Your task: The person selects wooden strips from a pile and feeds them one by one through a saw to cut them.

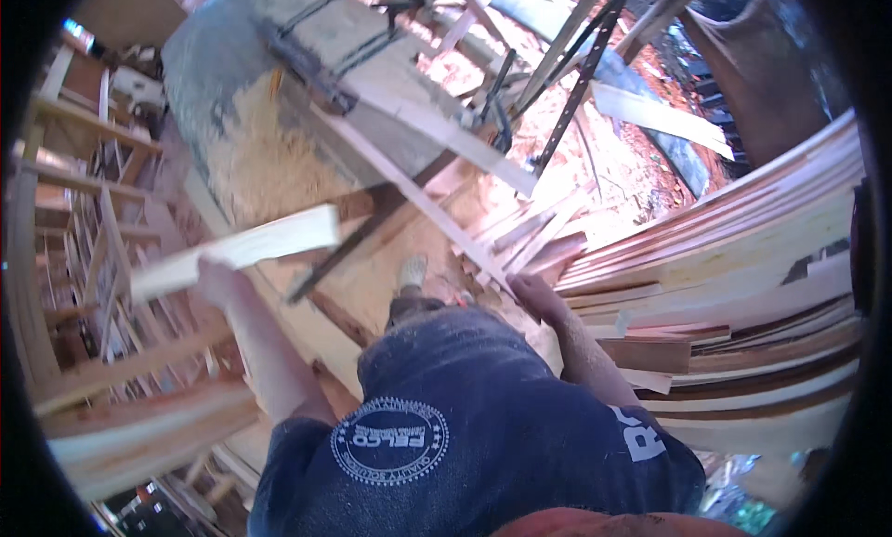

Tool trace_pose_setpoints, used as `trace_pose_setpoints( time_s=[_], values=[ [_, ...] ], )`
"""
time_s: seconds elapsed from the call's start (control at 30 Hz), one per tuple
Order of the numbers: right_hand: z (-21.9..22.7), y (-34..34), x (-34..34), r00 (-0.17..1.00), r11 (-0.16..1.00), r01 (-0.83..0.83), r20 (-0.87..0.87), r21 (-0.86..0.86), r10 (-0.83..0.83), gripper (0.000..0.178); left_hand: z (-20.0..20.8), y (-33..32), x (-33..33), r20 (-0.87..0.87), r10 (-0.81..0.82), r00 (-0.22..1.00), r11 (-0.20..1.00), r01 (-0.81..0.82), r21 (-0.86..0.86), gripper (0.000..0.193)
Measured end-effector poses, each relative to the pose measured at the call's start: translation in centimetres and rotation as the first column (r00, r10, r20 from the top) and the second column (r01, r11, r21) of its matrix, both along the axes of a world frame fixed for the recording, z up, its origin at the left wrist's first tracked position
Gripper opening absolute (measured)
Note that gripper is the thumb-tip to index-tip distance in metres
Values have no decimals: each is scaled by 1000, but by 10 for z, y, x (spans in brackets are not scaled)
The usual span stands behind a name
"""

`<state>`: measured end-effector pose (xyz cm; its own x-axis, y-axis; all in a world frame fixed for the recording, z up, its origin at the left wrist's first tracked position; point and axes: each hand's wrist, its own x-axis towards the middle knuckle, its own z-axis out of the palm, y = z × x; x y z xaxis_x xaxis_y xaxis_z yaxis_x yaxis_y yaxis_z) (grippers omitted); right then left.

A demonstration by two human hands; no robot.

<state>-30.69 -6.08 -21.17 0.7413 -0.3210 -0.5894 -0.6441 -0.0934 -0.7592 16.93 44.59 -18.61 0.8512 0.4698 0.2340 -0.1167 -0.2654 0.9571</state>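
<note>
My left hand [219,282] is closed on the lower edge of a short pale board [269,242], held off to my left and slightly blurred. On the other side, my right hand [536,297] grips the near end of a long thin wooden strip [409,189]. From there the strip slants up and left to the saw table [418,124], where its far end lies beside a dark metal guide [307,68]. The fingers of both hands are partly hidden.
Stacked long boards [725,249] fill my right side. Offcuts [534,235] lie in a heap just beyond my right hand. A mound of sawdust [279,147] sits by the table. Wooden racks [102,212] stand at the left, and a loose plank [660,119] lies far right.
</note>
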Motion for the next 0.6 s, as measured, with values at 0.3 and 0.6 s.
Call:
trace_pose_setpoints(
  time_s=[0.3,0.6],
  values=[
    [17,0,-9,990,976,132,-28,-171,-139,57,117,-104,119,163,15,987,783,89,-616,36],
    [51,28,42,993,982,49,-95,-182,-67,50,181,-610,1,180,-983,-29,53,899,434,34]
  ],
)
